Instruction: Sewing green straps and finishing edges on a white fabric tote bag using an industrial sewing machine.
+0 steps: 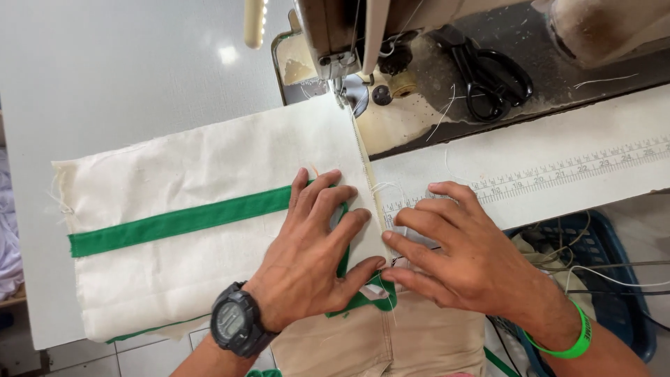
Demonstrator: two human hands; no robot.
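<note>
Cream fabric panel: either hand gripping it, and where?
No grip: the left hand presses flat on the cream fabric panel over the green stripe; the right hand presses fingertips at its seamed right edge.

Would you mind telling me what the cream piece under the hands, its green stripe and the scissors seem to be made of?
Cream piece: woven cloth, likely cotton canvas, matte, frayed threads at its edge. Green stripe: smoother fabric tape, flat and even. Scissors: probably metal, black handles, dull finish.
</note>
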